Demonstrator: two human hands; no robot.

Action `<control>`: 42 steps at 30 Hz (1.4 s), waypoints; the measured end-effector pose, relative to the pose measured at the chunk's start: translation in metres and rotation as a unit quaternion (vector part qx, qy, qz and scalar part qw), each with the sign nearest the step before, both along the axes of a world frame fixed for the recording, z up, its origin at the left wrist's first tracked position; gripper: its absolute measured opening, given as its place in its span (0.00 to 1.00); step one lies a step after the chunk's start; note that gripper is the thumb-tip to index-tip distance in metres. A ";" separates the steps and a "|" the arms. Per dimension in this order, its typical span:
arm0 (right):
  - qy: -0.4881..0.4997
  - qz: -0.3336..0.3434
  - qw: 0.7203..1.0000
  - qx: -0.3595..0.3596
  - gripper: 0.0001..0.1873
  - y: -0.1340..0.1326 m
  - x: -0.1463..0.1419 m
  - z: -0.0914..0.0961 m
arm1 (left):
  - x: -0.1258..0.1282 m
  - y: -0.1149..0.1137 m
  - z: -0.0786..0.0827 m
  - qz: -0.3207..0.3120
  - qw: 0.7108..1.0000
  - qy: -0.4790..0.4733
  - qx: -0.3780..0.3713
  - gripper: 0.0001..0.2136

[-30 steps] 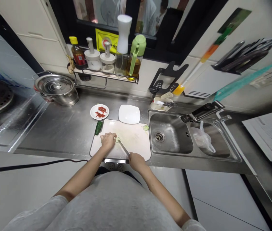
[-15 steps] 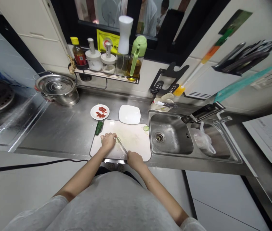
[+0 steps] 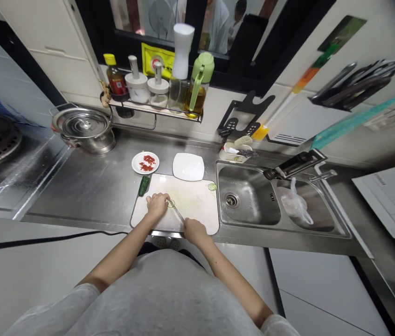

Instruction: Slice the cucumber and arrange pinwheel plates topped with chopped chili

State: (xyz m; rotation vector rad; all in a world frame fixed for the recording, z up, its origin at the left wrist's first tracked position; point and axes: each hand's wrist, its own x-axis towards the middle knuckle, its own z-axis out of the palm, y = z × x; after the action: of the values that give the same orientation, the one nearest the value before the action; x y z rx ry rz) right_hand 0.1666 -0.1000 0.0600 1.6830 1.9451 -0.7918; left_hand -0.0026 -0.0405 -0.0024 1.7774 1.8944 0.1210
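Observation:
On the white cutting board (image 3: 197, 205), my left hand (image 3: 157, 205) is closed over a piece of cucumber, most of it hidden under the fingers. A thin pale cucumber slice with a green rim (image 3: 170, 204) shows at its fingertips. My right hand (image 3: 195, 231) grips the handle of a knife (image 3: 178, 213), whose blade points up and left to that slice. A dark green piece of cucumber (image 3: 143, 185) lies at the board's upper left edge. Near the upper right corner rests a pale green end piece (image 3: 211, 186).
Behind the board stand a small plate with chopped red bits (image 3: 137, 164) and a white square plate (image 3: 188, 167). The sink (image 3: 249, 217) adjoins on the right, with a plastic bag (image 3: 295, 205). A steel pot (image 3: 97, 140) sits left, below a seasoning rack (image 3: 155, 110).
Almost nothing differs. Both hands, the knife and the cucumber keep their places; the view has shifted very slightly.

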 end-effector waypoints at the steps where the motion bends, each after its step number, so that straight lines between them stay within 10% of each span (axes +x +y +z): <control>1: -0.001 0.001 1.000 -0.001 0.16 0.000 0.000 0.000 | 0.000 0.000 0.000 0.000 1.000 0.001 0.000 0.11; 12: 0.022 0.000 0.997 0.072 0.15 -0.014 0.015 -0.013 | 0.000 0.000 0.002 -0.008 1.000 0.021 -0.004 0.12; 30: 0.083 -0.275 0.944 0.160 0.19 0.015 0.101 -0.044 | 0.017 -0.004 0.015 0.003 1.000 0.000 0.001 0.08; 42: 0.079 -0.284 0.943 0.152 0.23 0.035 0.108 -0.052 | -0.051 -0.017 0.021 0.105 0.992 -0.053 -0.038 0.06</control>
State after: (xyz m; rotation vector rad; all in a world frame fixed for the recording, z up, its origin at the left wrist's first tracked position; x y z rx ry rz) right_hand 0.2745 -0.0649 0.0083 2.5006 1.7585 -0.8760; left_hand -0.0533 -0.0571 0.0191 1.4890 1.9780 0.2130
